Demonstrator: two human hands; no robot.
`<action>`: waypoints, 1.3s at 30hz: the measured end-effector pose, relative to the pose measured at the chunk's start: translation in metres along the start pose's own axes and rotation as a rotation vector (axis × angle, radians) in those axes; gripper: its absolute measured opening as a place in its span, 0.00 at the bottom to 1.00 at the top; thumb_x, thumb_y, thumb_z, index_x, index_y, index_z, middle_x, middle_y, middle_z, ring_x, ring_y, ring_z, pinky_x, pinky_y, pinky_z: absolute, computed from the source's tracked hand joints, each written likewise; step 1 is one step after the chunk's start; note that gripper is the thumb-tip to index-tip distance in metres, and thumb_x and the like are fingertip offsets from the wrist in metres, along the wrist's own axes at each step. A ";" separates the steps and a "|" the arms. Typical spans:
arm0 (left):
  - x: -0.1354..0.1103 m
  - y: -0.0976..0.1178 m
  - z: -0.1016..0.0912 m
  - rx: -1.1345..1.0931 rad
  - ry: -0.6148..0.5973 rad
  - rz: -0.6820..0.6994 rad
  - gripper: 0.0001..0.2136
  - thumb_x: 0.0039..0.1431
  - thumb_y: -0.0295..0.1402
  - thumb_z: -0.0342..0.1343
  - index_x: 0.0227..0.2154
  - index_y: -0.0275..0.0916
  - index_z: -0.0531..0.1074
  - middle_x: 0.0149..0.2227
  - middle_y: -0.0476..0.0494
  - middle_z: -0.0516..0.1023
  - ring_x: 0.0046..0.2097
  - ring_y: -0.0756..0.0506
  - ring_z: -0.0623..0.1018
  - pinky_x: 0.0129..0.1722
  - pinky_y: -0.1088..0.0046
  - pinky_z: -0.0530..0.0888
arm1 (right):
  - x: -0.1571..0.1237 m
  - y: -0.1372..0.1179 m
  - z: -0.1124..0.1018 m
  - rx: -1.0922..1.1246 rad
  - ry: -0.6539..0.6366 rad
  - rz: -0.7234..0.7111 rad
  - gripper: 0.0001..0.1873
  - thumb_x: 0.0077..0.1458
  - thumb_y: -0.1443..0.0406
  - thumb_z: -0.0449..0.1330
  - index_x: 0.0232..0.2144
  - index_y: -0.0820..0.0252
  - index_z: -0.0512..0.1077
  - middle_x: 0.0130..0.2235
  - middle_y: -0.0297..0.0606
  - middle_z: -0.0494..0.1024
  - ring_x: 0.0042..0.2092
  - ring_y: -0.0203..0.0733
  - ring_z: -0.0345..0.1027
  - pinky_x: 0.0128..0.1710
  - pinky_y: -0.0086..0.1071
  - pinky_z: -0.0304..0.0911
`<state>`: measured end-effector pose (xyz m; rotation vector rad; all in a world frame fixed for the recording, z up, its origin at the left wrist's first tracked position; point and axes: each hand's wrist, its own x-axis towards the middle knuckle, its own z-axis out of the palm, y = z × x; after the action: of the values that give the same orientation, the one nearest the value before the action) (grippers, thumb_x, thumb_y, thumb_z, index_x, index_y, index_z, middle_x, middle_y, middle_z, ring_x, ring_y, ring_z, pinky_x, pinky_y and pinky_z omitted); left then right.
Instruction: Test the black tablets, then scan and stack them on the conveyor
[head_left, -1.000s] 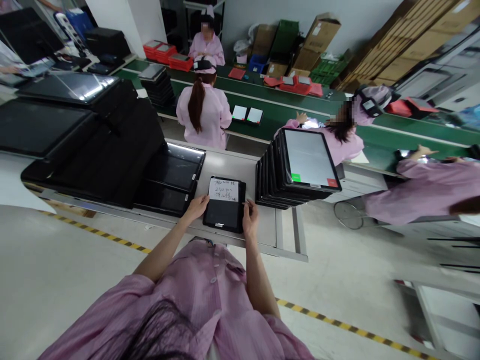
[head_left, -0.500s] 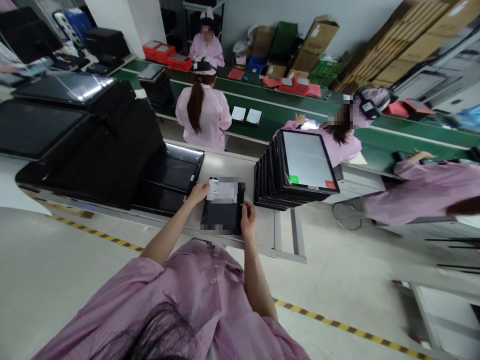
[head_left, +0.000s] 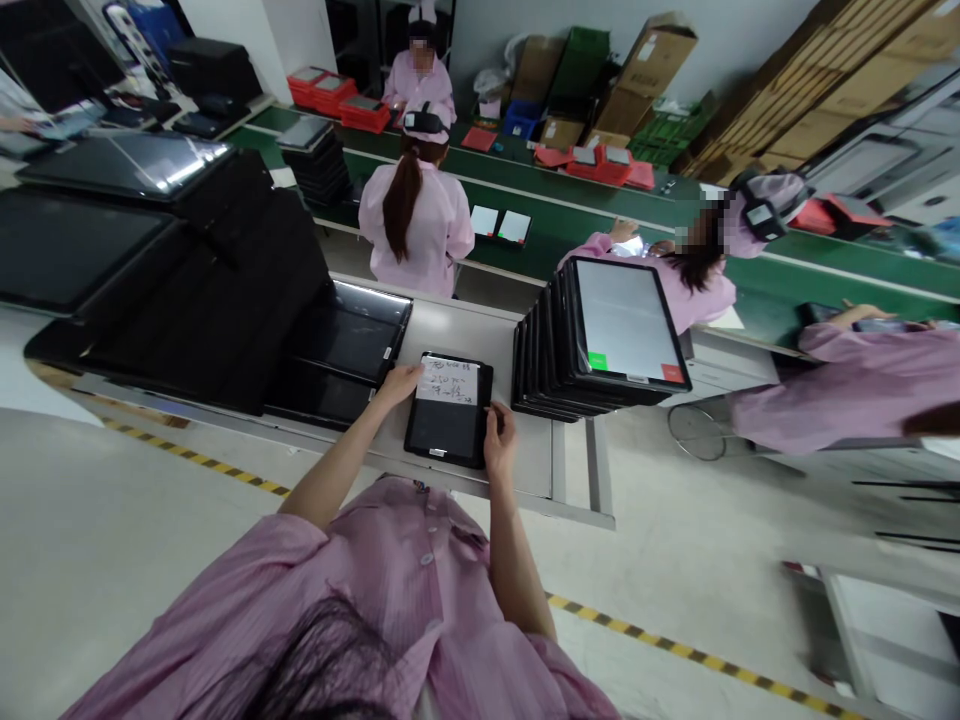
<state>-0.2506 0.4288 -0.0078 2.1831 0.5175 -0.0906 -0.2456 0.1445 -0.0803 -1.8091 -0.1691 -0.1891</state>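
A black tablet-like panel (head_left: 447,425) lies flat on the grey table (head_left: 525,450) in front of me, with a white handwritten note (head_left: 448,381) on its far half. My left hand (head_left: 397,384) rests on the panel's far left corner, fingers touching the note's edge. At the panel's right edge sits my right hand (head_left: 499,440), its fingers curled in a pinch on a small dark thing I cannot make out.
A leaning stack of black screens (head_left: 600,335) stands right of the panel. Large black trays and screens (head_left: 225,300) fill the table's left. Beyond, several people in pink coats work at a green conveyor (head_left: 787,275) with red trays. Cardboard boxes (head_left: 637,70) are piled at the back.
My left hand has slid up along the panel's left edge to its far corner. The right hand stays at the right edge.
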 end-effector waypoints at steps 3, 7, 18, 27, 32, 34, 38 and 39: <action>0.000 -0.001 -0.001 0.002 0.001 0.001 0.25 0.78 0.43 0.46 0.49 0.35 0.88 0.53 0.34 0.90 0.60 0.33 0.85 0.62 0.63 0.77 | 0.000 0.001 0.000 -0.009 -0.005 -0.012 0.26 0.72 0.47 0.57 0.57 0.59 0.77 0.53 0.49 0.85 0.56 0.53 0.79 0.64 0.52 0.70; 0.002 -0.001 0.001 0.006 -0.011 -0.011 0.26 0.78 0.42 0.45 0.49 0.33 0.88 0.52 0.32 0.90 0.58 0.32 0.85 0.60 0.63 0.77 | 0.000 0.003 -0.001 -0.027 -0.012 -0.023 0.25 0.73 0.48 0.57 0.57 0.59 0.77 0.53 0.49 0.86 0.56 0.52 0.79 0.63 0.51 0.71; 0.001 0.000 -0.001 -0.001 -0.003 -0.018 0.24 0.78 0.41 0.47 0.48 0.34 0.87 0.53 0.32 0.90 0.58 0.33 0.85 0.62 0.63 0.76 | -0.001 -0.003 -0.002 0.003 -0.018 0.005 0.23 0.73 0.49 0.57 0.57 0.57 0.78 0.53 0.47 0.85 0.56 0.52 0.79 0.63 0.51 0.70; 0.001 0.000 -0.001 0.026 -0.014 -0.025 0.25 0.78 0.43 0.46 0.51 0.33 0.87 0.55 0.32 0.89 0.59 0.32 0.85 0.61 0.63 0.77 | 0.000 -0.007 -0.002 -0.001 -0.004 -0.008 0.22 0.72 0.50 0.58 0.55 0.57 0.79 0.52 0.46 0.86 0.55 0.52 0.79 0.62 0.50 0.70; 0.004 -0.002 0.002 0.042 -0.003 -0.021 0.23 0.77 0.40 0.48 0.52 0.33 0.87 0.57 0.31 0.88 0.61 0.32 0.84 0.63 0.62 0.77 | 0.000 -0.003 -0.001 -0.008 -0.009 -0.034 0.22 0.73 0.49 0.57 0.55 0.56 0.79 0.53 0.46 0.86 0.56 0.52 0.78 0.64 0.50 0.69; 0.005 -0.004 0.003 0.024 0.011 -0.020 0.21 0.75 0.38 0.50 0.54 0.34 0.86 0.58 0.33 0.88 0.62 0.33 0.84 0.63 0.63 0.76 | 0.000 -0.003 -0.001 -0.008 -0.012 -0.032 0.22 0.73 0.50 0.57 0.55 0.56 0.79 0.53 0.46 0.85 0.56 0.52 0.78 0.64 0.51 0.69; 0.007 -0.005 0.007 0.002 0.037 -0.037 0.18 0.74 0.36 0.54 0.54 0.35 0.86 0.58 0.33 0.88 0.62 0.34 0.85 0.63 0.64 0.77 | 0.000 -0.006 -0.002 -0.013 -0.011 -0.042 0.21 0.73 0.51 0.57 0.55 0.56 0.79 0.53 0.46 0.85 0.57 0.52 0.78 0.64 0.52 0.69; 0.007 -0.005 0.008 0.000 0.038 -0.041 0.17 0.72 0.37 0.57 0.53 0.35 0.86 0.57 0.33 0.88 0.61 0.34 0.85 0.62 0.64 0.78 | 0.000 -0.006 -0.002 -0.017 -0.010 -0.047 0.20 0.72 0.52 0.57 0.55 0.56 0.79 0.53 0.46 0.85 0.57 0.52 0.78 0.64 0.51 0.69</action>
<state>-0.2448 0.4276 -0.0181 2.1781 0.5836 -0.0715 -0.2473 0.1437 -0.0740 -1.8240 -0.2178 -0.2146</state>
